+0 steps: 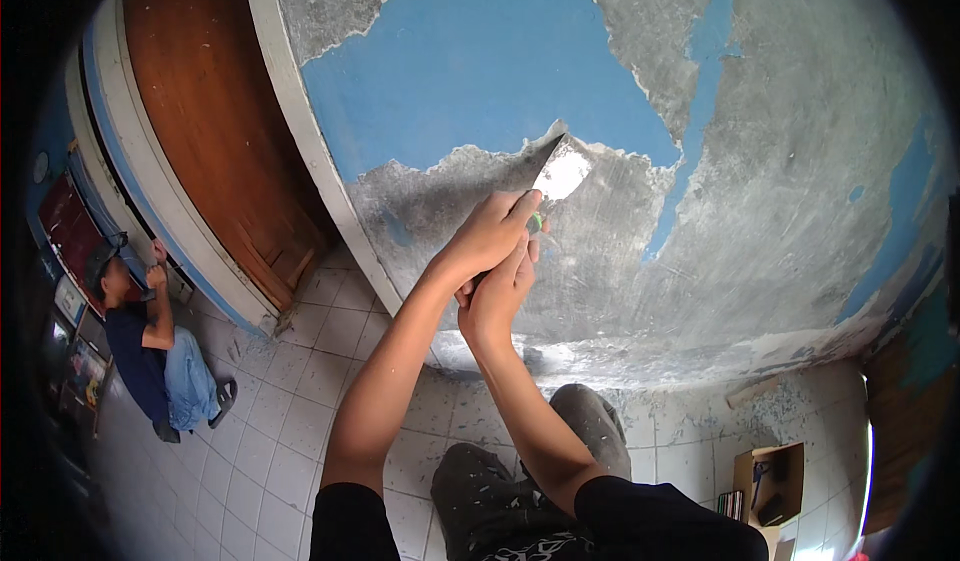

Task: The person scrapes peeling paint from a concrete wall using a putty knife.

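Observation:
A paint scraper (562, 175) with a wide metal blade is held against the wall in front of me. My left hand (491, 227) grips it near the blade, and green shows on its handle between the fingers. Lower down, my right hand (501, 298) wraps the handle's dark end, which is mostly hidden. The blade tip meets the ragged lower edge of a large patch of blue paint (480, 73). Around that patch lies exposed grey wall surface (750, 216), crossed by narrower blue strips (705, 66) on the right.
On the left, another person (142, 343) squats by a wall with both hands raised. A brown wooden door (202, 111) stands between us. Paint flakes litter the tiled floor (300, 370). A cardboard box (791, 478) holding items sits at lower right.

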A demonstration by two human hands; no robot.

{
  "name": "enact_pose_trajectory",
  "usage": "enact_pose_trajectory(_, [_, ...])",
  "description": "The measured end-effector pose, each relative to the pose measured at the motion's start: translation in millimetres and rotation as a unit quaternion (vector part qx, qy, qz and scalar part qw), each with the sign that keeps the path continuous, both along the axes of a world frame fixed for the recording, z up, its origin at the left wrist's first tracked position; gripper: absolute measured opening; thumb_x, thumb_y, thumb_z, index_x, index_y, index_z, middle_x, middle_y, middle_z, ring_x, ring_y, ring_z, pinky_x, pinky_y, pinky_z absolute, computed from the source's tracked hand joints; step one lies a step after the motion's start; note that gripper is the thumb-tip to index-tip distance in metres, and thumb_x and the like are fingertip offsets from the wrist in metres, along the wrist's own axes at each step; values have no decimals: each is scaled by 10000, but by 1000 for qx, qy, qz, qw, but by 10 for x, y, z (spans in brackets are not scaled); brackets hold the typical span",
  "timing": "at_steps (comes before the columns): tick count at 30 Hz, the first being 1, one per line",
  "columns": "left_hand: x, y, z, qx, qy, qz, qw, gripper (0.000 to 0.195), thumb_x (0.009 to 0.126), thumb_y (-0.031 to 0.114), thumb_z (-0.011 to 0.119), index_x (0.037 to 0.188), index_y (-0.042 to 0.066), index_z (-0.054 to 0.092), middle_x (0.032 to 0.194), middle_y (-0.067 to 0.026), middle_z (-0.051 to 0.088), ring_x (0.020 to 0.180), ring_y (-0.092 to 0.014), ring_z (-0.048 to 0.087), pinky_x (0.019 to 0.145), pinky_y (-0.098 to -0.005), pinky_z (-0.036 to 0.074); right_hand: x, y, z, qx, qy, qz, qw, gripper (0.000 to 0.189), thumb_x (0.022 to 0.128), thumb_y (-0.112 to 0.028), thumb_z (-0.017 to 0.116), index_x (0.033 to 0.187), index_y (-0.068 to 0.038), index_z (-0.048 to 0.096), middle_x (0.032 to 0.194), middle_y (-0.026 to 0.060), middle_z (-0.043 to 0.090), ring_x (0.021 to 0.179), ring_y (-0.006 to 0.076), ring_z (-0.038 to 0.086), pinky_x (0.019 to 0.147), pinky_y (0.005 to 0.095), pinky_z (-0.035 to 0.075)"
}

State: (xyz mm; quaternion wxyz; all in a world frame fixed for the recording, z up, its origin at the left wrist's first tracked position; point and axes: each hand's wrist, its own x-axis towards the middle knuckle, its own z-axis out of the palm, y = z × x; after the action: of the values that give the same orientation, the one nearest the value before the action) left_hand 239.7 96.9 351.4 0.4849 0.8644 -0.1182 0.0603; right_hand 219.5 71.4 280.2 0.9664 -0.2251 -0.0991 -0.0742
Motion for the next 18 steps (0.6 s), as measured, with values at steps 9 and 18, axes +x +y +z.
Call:
enact_pose_trajectory(9, [-313, 91, -326, 9, -65, 28, 997, 451, 910, 359, 327, 788, -10, 556, 652, -117, 582, 547, -205, 560, 578, -317, 432, -168, 140, -426, -137, 3, -114, 984, 242, 945, -292, 316, 869, -80, 405, 596, 2, 441, 340, 56, 336, 297, 207, 256])
enact_pose_trajectory(18, [-120, 134, -235, -6, -34, 35, 999, 465, 905, 362, 326, 771, -17, 558, 544, -110, 536, 526, -207, 564, 547, -319, 438, -122, 137, -214, -49, 10, -38, 998, 222, 952, -267, 300, 941, -69, 400, 545, -3, 421, 326, 58, 326, 292, 200, 255])
